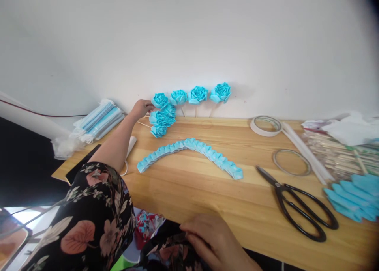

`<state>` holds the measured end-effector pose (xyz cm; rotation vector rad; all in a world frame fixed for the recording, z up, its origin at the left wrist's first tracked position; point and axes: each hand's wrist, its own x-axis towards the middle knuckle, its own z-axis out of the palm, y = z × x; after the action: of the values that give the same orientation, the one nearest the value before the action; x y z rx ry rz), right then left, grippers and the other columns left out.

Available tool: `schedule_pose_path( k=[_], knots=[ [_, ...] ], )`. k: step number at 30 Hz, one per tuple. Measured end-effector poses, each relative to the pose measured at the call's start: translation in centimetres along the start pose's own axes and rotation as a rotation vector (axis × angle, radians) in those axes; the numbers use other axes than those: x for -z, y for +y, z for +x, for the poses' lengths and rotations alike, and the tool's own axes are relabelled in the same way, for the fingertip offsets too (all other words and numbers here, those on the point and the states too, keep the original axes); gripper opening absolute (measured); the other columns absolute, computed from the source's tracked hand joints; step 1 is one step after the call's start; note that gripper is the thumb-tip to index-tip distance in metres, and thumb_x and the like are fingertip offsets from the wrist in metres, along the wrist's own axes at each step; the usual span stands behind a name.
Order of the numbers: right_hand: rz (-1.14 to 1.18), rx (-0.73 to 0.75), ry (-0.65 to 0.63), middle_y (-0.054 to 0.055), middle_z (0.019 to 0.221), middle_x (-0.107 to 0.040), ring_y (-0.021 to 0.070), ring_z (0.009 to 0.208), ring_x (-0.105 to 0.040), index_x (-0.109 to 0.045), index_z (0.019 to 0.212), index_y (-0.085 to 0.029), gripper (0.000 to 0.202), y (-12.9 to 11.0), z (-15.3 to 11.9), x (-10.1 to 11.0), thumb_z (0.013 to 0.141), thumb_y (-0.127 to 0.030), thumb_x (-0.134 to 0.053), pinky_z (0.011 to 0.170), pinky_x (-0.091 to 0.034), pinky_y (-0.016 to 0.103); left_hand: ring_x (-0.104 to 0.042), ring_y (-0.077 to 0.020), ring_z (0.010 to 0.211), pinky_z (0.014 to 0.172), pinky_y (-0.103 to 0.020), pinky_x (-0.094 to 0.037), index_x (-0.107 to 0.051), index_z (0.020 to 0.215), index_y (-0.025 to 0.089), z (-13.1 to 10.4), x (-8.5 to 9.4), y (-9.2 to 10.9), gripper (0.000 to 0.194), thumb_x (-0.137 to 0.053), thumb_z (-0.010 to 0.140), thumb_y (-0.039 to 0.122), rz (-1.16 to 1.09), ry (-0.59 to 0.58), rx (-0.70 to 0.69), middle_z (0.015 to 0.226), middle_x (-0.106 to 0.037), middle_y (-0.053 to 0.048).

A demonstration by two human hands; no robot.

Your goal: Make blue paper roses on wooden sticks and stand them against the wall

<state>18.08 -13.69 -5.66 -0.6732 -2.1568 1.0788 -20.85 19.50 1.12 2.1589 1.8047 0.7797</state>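
Stretched out to the back left, my left hand point(144, 107) is closed, its fingertips pinching at the side of a blue folded flower point(160, 100). More blue flowers on thin sticks are bunched just below and to the right of it. My right hand point(214, 239) rests low at the table's front edge, over the floral fabric on my lap. Its fingers are loosely bent and a little apart, with nothing seen in them. Between the two hands, a curved strip of folded blue pieces point(189, 144) lies on the wooden table point(189, 192).
Three blue flowers point(197, 94) lean against the wall. Black-handled scissors point(296, 208), a white tape roll point(266, 126), a thin ring point(291, 162), bundled sticks point(328, 150) and folded blue pieces point(355, 196) lie right. Blue masks point(97, 121) are stacked left.
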Motion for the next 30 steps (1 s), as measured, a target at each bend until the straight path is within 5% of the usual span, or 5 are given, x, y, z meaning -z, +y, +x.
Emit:
schedule_pose_path(
  k=[10, 19, 25, 28, 30],
  knots=[
    [0.004, -0.029, -0.027, 0.003, 0.104, -0.079, 0.0165, 0.094, -0.073, -0.071, 0.116, -0.023, 0.024, -0.1, -0.1, 0.1, 0.100, -0.023, -0.053, 0.083, -0.052, 0.026, -0.063, -0.0206, 0.067, 0.067, -0.028, -0.043, -0.070, 0.068, 0.018, 0.0, -0.4, 0.0, 0.017, -0.059, 0.074, 0.029, 0.183, -0.001, 0.023, 0.065, -0.068, -0.003],
    [0.005, -0.033, 0.003, 0.004, 0.103, -0.079, 0.0167, 0.093, -0.073, -0.073, 0.114, -0.021, 0.024, -0.2, 0.0, -0.1, 0.100, -0.023, -0.053, 0.083, -0.052, 0.026, -0.064, -0.0206, 0.075, 0.072, -0.026, -0.043, -0.076, 0.083, 0.019, -1.0, -0.4, 1.0, 0.019, -0.060, 0.077, 0.026, 0.248, 0.012, 0.125, 0.072, -0.073, -0.003],
    [-0.002, -0.042, 0.013, 0.003, 0.101, -0.079, 0.0170, 0.092, -0.072, -0.073, 0.114, -0.022, 0.024, -0.2, 0.0, -0.4, 0.100, -0.023, -0.053, 0.080, -0.050, 0.027, -0.064, -0.0168, 0.077, 0.072, -0.026, -0.045, -0.069, 0.111, 0.011, -1.4, 1.2, 3.0, 0.034, -0.044, 0.092, 0.022, 0.192, 0.397, 0.322, 0.093, -0.074, -0.008],
    [-0.019, -0.043, 0.024, 0.003, 0.099, -0.079, 0.0175, 0.090, -0.071, -0.073, 0.114, -0.024, 0.024, 0.0, 0.0, -0.7, 0.101, -0.025, -0.053, 0.078, -0.049, 0.028, -0.061, -0.0130, 0.071, 0.068, -0.023, -0.047, -0.065, 0.092, 0.014, -2.4, 1.3, 7.5, 0.025, -0.044, 0.096, 0.027, -0.065, 0.771, 0.324, 0.081, -0.069, -0.004],
    [-0.028, -0.039, 0.043, 0.003, 0.097, -0.079, 0.0174, 0.088, -0.071, -0.074, 0.112, -0.023, 0.023, 0.1, 0.0, -0.9, 0.101, -0.026, -0.053, 0.078, -0.048, 0.028, -0.057, -0.0109, 0.061, 0.063, -0.022, -0.047, -0.061, 0.084, 0.017, -5.0, 0.9, 12.2, 0.023, -0.045, 0.097, 0.027, -0.318, 0.913, 0.194, 0.068, -0.061, 0.000]
  ],
)
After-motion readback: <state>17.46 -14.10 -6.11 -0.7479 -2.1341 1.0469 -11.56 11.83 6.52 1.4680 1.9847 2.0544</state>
